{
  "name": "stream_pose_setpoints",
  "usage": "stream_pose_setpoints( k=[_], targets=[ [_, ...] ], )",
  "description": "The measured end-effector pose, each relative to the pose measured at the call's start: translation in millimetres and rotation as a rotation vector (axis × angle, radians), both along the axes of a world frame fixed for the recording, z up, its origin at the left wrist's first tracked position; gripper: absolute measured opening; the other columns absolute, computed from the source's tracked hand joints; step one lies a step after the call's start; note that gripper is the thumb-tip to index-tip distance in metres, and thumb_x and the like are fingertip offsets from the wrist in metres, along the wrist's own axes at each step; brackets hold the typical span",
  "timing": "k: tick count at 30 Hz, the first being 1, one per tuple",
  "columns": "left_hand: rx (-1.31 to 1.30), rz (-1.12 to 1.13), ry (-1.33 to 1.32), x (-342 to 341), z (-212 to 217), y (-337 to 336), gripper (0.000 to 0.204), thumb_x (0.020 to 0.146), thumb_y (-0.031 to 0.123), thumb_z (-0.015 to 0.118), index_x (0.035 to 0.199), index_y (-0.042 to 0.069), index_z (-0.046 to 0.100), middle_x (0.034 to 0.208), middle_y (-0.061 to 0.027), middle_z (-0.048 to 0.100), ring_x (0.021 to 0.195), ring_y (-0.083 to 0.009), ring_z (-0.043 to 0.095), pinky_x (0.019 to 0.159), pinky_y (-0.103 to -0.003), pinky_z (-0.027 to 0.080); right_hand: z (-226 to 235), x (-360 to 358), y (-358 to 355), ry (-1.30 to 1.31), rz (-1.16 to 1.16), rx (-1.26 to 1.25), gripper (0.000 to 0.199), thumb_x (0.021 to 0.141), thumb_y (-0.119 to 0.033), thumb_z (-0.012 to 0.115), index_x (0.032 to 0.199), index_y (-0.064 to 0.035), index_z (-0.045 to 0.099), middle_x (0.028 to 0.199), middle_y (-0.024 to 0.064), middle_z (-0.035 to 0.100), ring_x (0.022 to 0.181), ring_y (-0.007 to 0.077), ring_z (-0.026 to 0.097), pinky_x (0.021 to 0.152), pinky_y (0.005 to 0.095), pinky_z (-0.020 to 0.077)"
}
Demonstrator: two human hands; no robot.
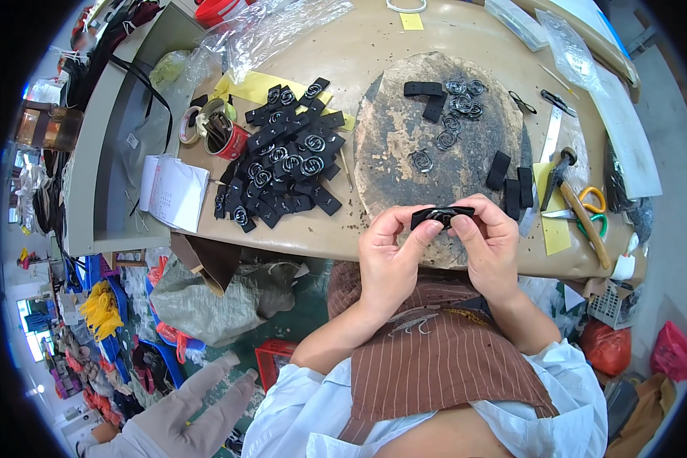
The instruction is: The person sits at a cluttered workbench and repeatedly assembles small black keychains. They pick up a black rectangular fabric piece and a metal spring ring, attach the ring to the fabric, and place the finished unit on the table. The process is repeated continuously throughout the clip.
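Observation:
Between both my hands is a short black strap with a dark metal ornament (440, 214) at its middle, held over the near edge of a round worn wooden block (389, 137). My left hand (396, 243) pinches one end between thumb and fingers; my right hand (484, 238) pinches the other. On the block lie several loose metal swirl ornaments (459, 103) and two plain black straps (422, 89). More plain black straps (498, 169) rest at its right edge. To the left is a big pile of black straps with ornaments (282, 164).
Right of the block lie a wooden-handled hammer (585, 223), scissors with orange and green handles (594, 200) and yellow paper (555, 238). On the left are a red tin (235, 143), a notepad (177, 191) and a grey cabinet (107, 168). Another person's legs (187, 412) show lower left.

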State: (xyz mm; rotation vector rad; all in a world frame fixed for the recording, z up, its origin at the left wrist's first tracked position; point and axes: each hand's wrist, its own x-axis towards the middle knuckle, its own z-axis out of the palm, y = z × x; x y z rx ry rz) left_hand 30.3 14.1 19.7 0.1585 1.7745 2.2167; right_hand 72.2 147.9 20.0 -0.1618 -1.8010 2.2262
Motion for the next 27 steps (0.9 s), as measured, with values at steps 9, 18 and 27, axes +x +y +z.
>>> stream_pose_setpoints(
  k=[9, 18, 27],
  targets=[
    [-0.045, -0.130, 0.227, -6.4, -0.9, -21.0, 0.015, 0.079, 0.007, 0.068, 0.092, 0.001, 0.062, 0.088, -0.0033, 0.063, 0.086, -0.0102, 0.056, 0.077, -0.025, 0.041, 7.7, -2.0, 4.4, -0.104, 0.214, -0.125, 0.017, 0.088, -0.006, 0.059, 0.103, 0.0024, 0.055, 0.096, 0.0023, 0.052, 0.091, 0.0077, 0.050, 0.081, 0.0227, 0.0403],
    [0.426, -0.103, -0.396, -2.3, -13.3, -23.3, 0.024, 0.083, 0.006, 0.065, 0.106, 0.002, 0.059, 0.099, -0.0025, 0.062, 0.093, -0.0129, 0.057, 0.089, -0.027, 0.040, 5.5, -4.9, -12.1, 0.120, 0.066, 0.323, 0.008, 0.086, -0.003, 0.057, 0.094, -0.0018, 0.056, 0.092, 0.0045, 0.056, 0.093, 0.0114, 0.050, 0.083, 0.0274, 0.0399],
    [0.083, 0.041, 0.215, -32.2, -29.6, -33.5, 0.015, 0.078, -0.005, 0.061, 0.091, 0.002, 0.060, 0.099, -0.0041, 0.055, 0.093, -0.0120, 0.051, 0.083, -0.025, 0.041, -8.2, -32.0, -5.6, -0.090, 0.143, -0.120, 0.024, 0.083, -0.010, 0.064, 0.104, -0.0002, 0.057, 0.098, 0.0068, 0.058, 0.091, 0.0148, 0.055, 0.082, 0.0271, 0.0440]
  ],
)
